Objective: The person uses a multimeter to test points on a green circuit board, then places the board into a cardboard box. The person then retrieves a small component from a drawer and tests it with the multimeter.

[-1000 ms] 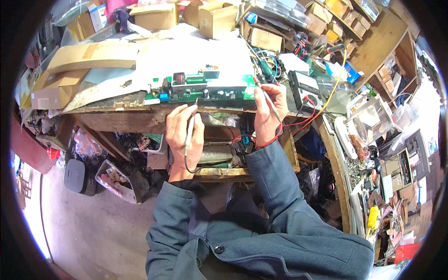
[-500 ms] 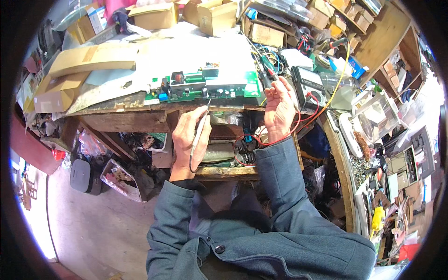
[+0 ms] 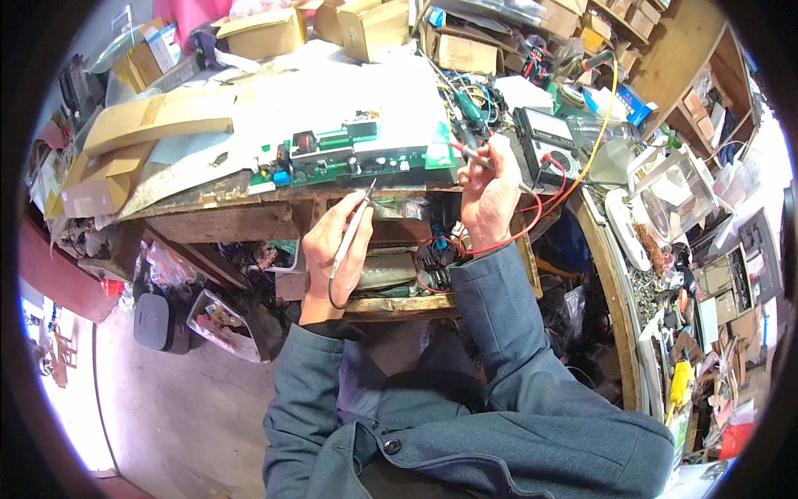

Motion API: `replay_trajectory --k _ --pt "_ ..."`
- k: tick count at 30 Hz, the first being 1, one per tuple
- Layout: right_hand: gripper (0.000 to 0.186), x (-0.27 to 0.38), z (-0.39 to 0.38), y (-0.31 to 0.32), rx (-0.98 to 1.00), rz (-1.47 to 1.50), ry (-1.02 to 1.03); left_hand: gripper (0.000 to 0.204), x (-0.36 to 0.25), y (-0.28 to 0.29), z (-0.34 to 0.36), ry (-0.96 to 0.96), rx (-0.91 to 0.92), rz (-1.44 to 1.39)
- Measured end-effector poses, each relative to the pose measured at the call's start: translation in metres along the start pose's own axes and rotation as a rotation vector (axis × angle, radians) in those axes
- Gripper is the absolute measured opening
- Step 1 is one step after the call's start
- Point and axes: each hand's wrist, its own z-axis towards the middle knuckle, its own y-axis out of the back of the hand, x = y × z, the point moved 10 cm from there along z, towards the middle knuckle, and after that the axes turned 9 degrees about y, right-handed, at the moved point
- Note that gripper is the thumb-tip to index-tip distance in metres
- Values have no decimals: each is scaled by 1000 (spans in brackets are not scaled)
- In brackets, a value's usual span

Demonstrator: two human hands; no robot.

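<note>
A green circuit board (image 3: 438,156) with upright components lies along the bench's front edge. My left hand (image 3: 334,254) is closed around a pale test probe (image 3: 347,237) with a black lead. Its thin tip points up at the front of the board; whether it touches, I cannot tell. At the board's right end, my right hand (image 3: 489,200) pinches a red test probe (image 3: 475,158), tip toward the left. From this probe a red lead (image 3: 539,204) loops to the multimeter (image 3: 549,137), a dark box with a dial, on the right.
White sheeting (image 3: 274,91) covers the bench, with a flattened cardboard piece (image 3: 158,116) at left and open cardboard boxes (image 3: 374,29) behind. A green-handled tool (image 3: 470,108) lies among wires near my right hand. Below is an open drawer (image 3: 399,308).
My right hand has turned its red probe from pointing upward to pointing left, toward the board's right end. My left hand keeps its probe near the front edge. The whole view has shifted slightly.
</note>
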Motion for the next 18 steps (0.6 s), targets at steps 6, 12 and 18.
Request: replay_trajectory --k 6,12,18 --pt "24 10 -6 -10 -15 -125 110 24 2 2 0 32 -4 -33" --pt "20 27 -10 -42 216 -533 339 25 14 5 -5 57 -37 -92" --pt "28 17 -4 -72 547 -1209 617 24 18 5 -3 35 -67 -105"
